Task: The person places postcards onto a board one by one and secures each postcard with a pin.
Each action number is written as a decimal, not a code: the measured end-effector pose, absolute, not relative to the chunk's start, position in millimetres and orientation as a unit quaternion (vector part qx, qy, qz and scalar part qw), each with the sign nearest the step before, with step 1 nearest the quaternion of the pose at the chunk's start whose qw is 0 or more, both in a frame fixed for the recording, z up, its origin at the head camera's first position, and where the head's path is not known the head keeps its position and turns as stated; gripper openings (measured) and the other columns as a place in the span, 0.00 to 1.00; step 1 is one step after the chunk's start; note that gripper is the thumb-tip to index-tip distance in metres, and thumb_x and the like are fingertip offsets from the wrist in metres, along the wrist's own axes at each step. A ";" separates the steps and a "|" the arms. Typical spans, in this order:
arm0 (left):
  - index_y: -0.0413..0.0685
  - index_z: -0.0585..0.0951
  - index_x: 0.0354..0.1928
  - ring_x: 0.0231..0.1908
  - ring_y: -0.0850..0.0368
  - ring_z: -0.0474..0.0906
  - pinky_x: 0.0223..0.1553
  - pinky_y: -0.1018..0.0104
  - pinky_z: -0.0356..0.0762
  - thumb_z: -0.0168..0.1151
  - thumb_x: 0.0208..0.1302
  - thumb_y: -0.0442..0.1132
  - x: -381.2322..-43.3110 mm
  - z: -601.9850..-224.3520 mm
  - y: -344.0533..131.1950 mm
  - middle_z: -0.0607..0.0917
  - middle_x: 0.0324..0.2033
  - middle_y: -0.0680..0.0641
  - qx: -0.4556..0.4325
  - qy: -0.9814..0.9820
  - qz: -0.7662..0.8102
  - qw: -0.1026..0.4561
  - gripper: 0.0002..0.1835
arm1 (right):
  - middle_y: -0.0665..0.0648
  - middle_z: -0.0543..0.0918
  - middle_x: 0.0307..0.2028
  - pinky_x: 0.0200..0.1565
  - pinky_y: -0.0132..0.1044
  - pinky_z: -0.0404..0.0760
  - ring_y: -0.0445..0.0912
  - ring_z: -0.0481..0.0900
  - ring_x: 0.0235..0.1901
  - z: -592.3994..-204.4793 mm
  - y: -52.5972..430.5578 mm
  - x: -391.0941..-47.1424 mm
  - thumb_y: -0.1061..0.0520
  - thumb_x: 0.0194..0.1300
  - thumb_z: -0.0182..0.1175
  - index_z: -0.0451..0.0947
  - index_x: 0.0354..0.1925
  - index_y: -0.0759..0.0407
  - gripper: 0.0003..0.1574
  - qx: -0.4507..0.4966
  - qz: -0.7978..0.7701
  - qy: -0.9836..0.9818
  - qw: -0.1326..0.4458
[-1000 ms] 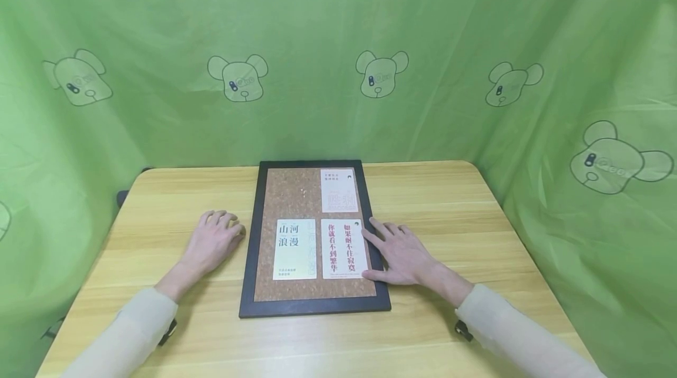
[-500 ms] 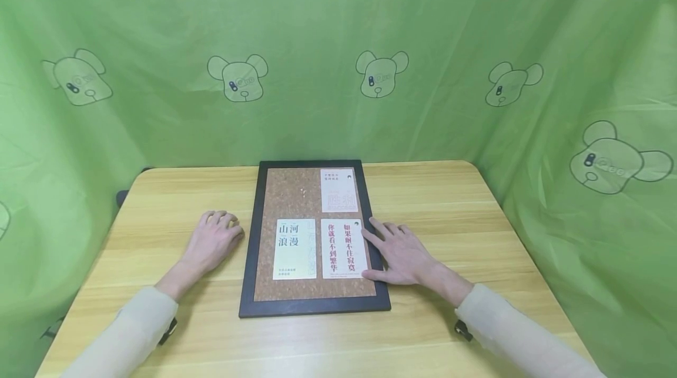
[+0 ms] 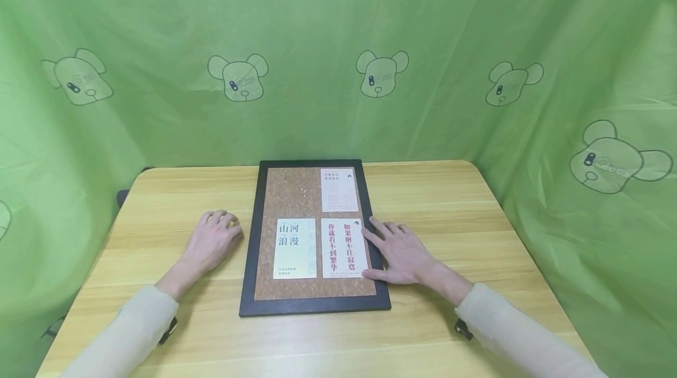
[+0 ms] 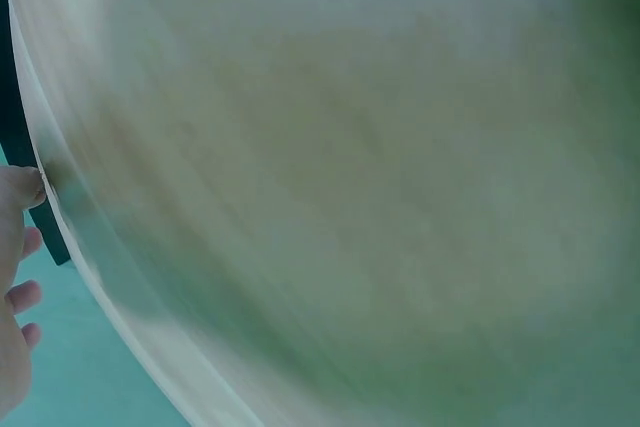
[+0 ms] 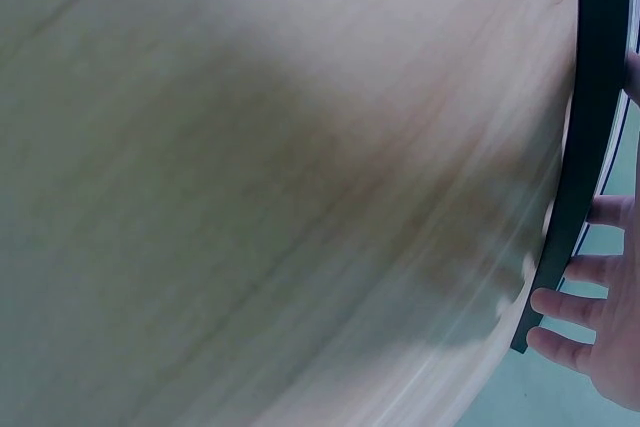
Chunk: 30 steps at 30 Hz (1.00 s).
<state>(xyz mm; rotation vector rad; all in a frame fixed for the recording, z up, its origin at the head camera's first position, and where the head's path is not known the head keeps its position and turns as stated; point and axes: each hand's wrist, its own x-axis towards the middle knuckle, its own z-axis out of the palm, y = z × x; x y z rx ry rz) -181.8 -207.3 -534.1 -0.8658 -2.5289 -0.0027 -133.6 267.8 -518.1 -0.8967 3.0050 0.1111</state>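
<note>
A cork board (image 3: 288, 198) with a black frame (image 3: 248, 260) lies flat on the table in the head view. Three printed cards are on it: a white card (image 3: 338, 190) at the upper right, a card with dark green characters (image 3: 294, 251) at the lower left, and one with red characters (image 3: 341, 248) at the lower right. My left hand (image 3: 214, 240) rests on the table just left of the frame, fingers loosely bent, holding nothing. Spread fingers of my right hand (image 3: 399, 251) lie over the frame's right side, touching it; thumb and index tip reach the red-character card's edge.
The wooden table (image 3: 439, 201) has rounded far corners. Green curtains (image 3: 312, 119) printed with bear heads hang behind it and at both sides. In the right wrist view, the black frame edge (image 5: 590, 97) runs beside the fingers (image 5: 565, 307).
</note>
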 end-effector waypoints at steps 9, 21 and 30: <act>0.53 0.89 0.35 0.52 0.39 0.85 0.57 0.42 0.81 0.76 0.62 0.44 -183.2 -530.7 -201.5 0.91 0.45 0.43 -0.324 -0.913 -0.007 0.248 0.05 | 0.64 0.60 0.82 0.67 0.66 0.77 0.65 0.74 0.71 -517.8 267.9 -133.7 0.10 0.62 0.46 0.58 0.83 0.46 0.66 -0.286 0.036 0.958 0.002; 0.53 0.90 0.38 0.52 0.40 0.85 0.57 0.43 0.82 0.76 0.62 0.42 -183.6 -520.1 -182.7 0.91 0.47 0.43 -0.338 -0.905 -0.023 0.257 0.05 | 0.64 0.60 0.82 0.66 0.65 0.77 0.65 0.74 0.71 -517.2 267.8 -133.5 0.09 0.62 0.46 0.58 0.83 0.47 0.66 -0.286 0.036 0.957 0.000; 0.53 0.91 0.39 0.50 0.41 0.86 0.53 0.44 0.84 0.76 0.63 0.43 -181.2 -516.2 -156.6 0.91 0.44 0.45 -0.358 -0.894 -0.037 0.266 0.06 | 0.64 0.61 0.82 0.66 0.65 0.78 0.65 0.75 0.71 -518.4 267.9 -134.2 0.09 0.62 0.45 0.59 0.83 0.46 0.66 -0.287 0.038 0.957 -0.004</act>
